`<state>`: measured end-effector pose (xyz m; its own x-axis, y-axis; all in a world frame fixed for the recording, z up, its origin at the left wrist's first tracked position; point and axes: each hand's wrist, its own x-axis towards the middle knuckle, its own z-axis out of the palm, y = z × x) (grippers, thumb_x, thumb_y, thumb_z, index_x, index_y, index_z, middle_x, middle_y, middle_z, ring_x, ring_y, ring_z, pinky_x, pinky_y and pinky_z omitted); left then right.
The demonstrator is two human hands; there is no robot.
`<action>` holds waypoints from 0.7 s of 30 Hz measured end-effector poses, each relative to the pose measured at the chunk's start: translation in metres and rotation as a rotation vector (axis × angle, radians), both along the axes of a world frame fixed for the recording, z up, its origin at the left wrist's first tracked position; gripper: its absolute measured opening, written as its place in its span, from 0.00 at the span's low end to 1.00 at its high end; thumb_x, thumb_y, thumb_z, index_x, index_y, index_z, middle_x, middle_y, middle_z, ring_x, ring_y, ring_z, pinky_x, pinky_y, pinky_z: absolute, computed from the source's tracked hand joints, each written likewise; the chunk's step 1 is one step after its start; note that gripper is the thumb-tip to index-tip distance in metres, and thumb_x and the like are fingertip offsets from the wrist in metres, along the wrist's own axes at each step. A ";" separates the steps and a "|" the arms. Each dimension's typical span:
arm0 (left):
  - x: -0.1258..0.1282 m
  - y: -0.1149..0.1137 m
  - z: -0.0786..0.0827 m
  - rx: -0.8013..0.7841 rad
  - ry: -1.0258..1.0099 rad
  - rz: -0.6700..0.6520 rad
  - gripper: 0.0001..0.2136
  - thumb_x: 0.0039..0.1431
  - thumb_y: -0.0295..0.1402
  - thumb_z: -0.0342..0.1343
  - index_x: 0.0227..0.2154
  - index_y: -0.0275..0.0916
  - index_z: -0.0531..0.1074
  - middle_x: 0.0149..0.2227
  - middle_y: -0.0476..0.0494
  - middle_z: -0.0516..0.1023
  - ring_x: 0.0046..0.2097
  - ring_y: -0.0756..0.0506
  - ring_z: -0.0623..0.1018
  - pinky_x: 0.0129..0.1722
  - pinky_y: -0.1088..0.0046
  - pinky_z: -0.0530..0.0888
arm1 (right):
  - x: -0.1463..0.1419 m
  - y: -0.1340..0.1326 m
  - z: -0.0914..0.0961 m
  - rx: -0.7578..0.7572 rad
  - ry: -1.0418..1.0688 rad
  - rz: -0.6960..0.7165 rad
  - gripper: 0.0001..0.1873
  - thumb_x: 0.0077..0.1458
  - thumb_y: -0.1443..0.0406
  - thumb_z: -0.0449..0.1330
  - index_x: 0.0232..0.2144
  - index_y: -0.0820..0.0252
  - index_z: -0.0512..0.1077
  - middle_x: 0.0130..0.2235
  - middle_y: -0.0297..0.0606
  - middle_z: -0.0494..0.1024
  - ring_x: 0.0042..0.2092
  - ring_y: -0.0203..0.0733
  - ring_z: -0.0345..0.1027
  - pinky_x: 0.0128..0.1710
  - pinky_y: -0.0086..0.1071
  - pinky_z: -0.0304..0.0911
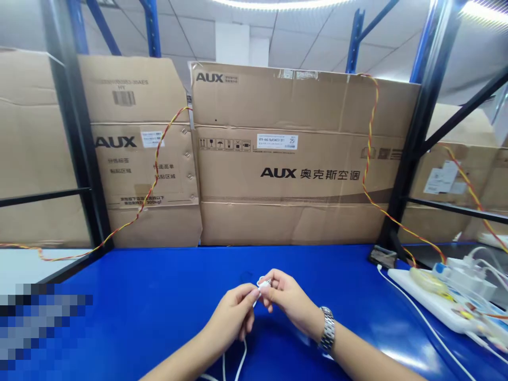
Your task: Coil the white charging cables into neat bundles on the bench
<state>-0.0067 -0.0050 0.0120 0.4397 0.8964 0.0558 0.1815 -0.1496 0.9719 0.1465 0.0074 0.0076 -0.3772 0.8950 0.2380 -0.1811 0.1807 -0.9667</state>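
Near the middle of the blue tabletop (170,296), both of my hands meet on a thin white cable (243,355). My left hand (234,312) pinches it between thumb and finger, with the other fingers curled. Right beside it, my right hand (288,297) has its thumb and fingers closed on a small white end piece of the cable, mostly covered by the fingertips. A small loop shows above the fingertips. From beneath my left hand, strands of the cable hang down toward the near edge. A metal watch (327,329) is on my right wrist.
On the right lies a white power strip (420,296) with chargers and cables. A small dark object (384,257) sits by the rack post. Cardboard boxes (293,222) stand behind the table. Red-yellow twisted wires (369,153) hang across them. Black rack posts (85,132) flank the table.
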 end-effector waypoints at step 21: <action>-0.027 0.008 0.056 0.039 -0.377 0.199 0.13 0.49 0.43 0.54 0.23 0.36 0.65 0.11 0.60 0.56 0.17 0.55 0.61 0.19 0.81 0.60 | 0.078 0.025 0.058 0.125 0.255 -0.370 0.06 0.45 0.63 0.60 0.24 0.59 0.67 0.20 0.27 0.62 0.22 0.31 0.56 0.31 0.30 0.61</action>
<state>-0.0338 0.0028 0.0676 0.2011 0.9557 0.2150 -0.1560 -0.1855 0.9702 0.2248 0.0321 0.0651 0.0465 0.9169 0.3963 -0.3121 0.3902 -0.8662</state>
